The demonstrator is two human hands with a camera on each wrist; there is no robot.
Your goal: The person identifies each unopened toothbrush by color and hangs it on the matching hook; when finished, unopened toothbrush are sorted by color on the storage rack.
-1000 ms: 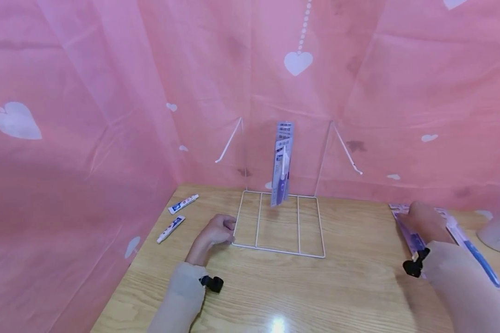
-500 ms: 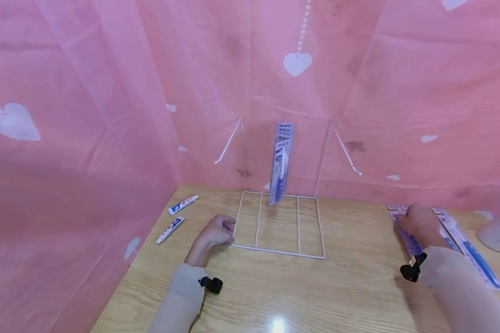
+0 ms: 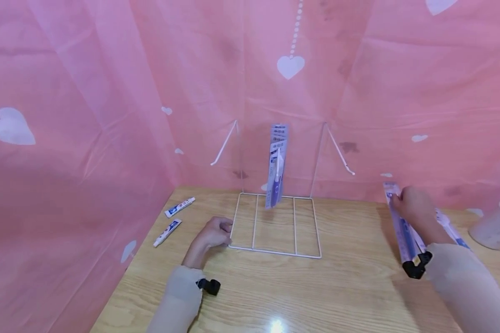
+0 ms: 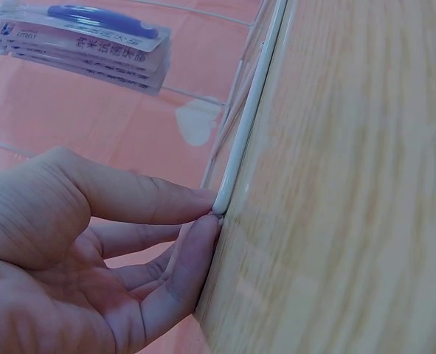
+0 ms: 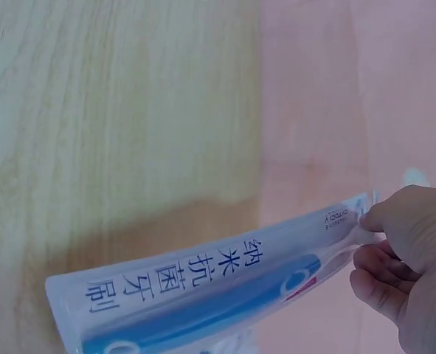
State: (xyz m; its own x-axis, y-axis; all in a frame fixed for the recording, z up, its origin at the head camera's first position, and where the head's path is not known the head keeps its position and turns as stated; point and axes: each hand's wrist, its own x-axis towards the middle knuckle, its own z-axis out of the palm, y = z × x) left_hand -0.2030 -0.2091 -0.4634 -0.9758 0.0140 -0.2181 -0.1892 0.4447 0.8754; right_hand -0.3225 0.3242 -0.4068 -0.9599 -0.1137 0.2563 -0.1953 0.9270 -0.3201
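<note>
My left hand [image 3: 214,232] pinches the front left corner of a white wire display rack [image 3: 275,251]; in the left wrist view, thumb and finger meet at the wire [image 4: 248,125]. Toothbrush packs [image 3: 276,171] hang in a stack at the rack's middle, a purple-handled one foremost. On the right, my right hand [image 3: 416,210] grips a packaged toothbrush [image 5: 203,287] by its upper end. That pack has a blue handle under clear plastic and is tilted, its top raised off the table. The right hand and sleeve partly cover another toothbrush pack [image 3: 452,231] lying beside it.
Two small toothpaste tubes [image 3: 180,207] lie left of the rack. A pale cylindrical container [image 3: 493,226] stands at the right edge. Bare wire arms [image 3: 224,143] jut forward at the rack's upper left and right. Pink curtain [image 3: 108,115] encloses the table's back and left.
My right hand has picked up the top end of a toothbrush pack and raised it from the table. The left hand keeps its hold on the rack. The head view has shifted slightly.
</note>
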